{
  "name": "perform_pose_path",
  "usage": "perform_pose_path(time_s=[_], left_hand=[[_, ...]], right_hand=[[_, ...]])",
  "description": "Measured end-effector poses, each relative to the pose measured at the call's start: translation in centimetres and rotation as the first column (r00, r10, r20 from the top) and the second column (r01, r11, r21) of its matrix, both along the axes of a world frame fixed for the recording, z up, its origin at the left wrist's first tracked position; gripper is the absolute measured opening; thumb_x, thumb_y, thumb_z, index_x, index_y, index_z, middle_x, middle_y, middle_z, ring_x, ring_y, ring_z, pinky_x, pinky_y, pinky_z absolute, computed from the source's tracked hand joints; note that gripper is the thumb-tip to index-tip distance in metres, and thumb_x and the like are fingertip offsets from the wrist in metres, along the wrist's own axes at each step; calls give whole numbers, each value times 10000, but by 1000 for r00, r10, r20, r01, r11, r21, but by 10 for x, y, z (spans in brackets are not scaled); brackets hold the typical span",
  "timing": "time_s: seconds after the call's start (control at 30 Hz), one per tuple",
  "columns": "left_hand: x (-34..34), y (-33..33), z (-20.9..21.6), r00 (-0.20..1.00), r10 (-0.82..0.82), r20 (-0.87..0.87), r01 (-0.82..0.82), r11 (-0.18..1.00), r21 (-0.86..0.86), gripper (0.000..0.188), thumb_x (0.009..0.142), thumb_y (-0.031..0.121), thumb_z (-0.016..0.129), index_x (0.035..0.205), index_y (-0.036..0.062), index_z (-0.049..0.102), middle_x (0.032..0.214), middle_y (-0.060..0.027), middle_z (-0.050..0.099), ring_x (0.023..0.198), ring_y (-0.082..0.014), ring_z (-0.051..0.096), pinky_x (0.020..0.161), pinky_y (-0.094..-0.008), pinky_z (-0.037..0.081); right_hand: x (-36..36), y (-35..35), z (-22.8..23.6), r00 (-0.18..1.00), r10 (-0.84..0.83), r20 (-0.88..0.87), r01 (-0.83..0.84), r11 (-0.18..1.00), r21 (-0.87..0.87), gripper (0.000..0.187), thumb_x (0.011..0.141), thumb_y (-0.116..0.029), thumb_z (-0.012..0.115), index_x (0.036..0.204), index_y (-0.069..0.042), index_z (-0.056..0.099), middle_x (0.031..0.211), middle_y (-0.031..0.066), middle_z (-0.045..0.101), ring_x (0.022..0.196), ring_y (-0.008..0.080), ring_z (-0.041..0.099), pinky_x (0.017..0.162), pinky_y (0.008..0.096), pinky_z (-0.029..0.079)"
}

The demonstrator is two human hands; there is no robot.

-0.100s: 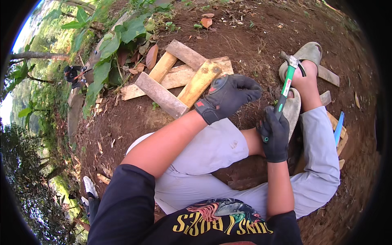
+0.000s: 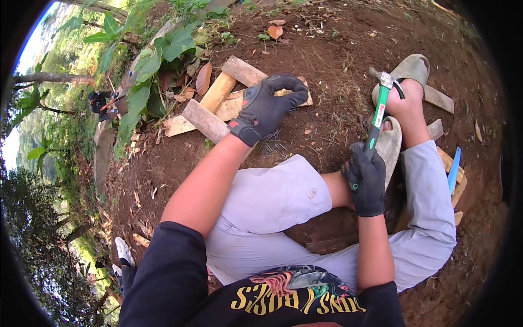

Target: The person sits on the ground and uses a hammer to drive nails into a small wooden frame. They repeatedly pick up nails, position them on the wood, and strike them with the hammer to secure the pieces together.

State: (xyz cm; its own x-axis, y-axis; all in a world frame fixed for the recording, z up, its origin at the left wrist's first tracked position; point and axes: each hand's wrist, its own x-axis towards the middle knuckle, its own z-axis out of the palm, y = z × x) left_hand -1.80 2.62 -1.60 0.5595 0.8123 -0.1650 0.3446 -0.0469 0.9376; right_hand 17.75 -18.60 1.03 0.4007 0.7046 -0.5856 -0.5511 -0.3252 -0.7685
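My right hand point(image 2: 364, 180), in a dark glove, is closed round the grip of a claw hammer point(image 2: 379, 106) with a green handle; its head points away from me, over my sandalled foot. My left hand point(image 2: 267, 106), also gloved, hovers over a frame of wooden slats. Its thumb and fingers curl together in a pinch; what they hold, if anything, I cannot make out. Beneath it lie a grey slat point(image 2: 204, 120), a yellowish slat point(image 2: 219, 91) and a longer pale board point(image 2: 178, 126), partly hidden by the hand. Several loose nails point(image 2: 277, 143) are scattered on the soil beside the frame.
A saw with a blue blade point(image 2: 454, 170) rests by wood pieces point(image 2: 461, 192) right of my leg. Another slat point(image 2: 439, 100) lies beyond my foot. Leafy plants point(image 2: 147, 68) border the left. A person point(image 2: 101, 102) is farther off; another person's shoe point(image 2: 123, 250) shows lower left.
My left hand has moved left and away from me, over the slats, now covering much of the yellow one nearest it. Nails beneath have come into view. The hammer stays nearly still.
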Motion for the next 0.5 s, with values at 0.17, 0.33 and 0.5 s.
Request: perform_pose_path(time_s=[0.17,0.33,0.5], left_hand=[[-30,35,-54,967,191,-169,-189,982,28,209,947,220,780,1112,103,831,1311,-68,745,1233,-218,684,1068,-365,524],[-27,26,-48,925,133,-357,-69,980,186,273,920,324,802,1099,122,836,1404,-77,714,1292,-241,667,1083,-372,512],[-19,30,-55,914,80,-398,-44,994,98,302,910,341,802,1107,114,834,1396,-76,721,1244,-233,693,1089,-363,505]], right_hand=[[11,-5,6,987,79,143,-71,996,-61,141,1027,-173,691,1009,-58,612,642,-46,469,506,54,433,482,256,349],[6,2,6,987,119,108,-111,990,-82,149,1020,-180,698,998,-56,620,654,-37,497,508,59,440,481,262,352],[11,-1,1,992,106,71,-101,992,-73,149,1015,-180,701,992,-56,622,665,-31,519,516,58,461,481,262,357]])
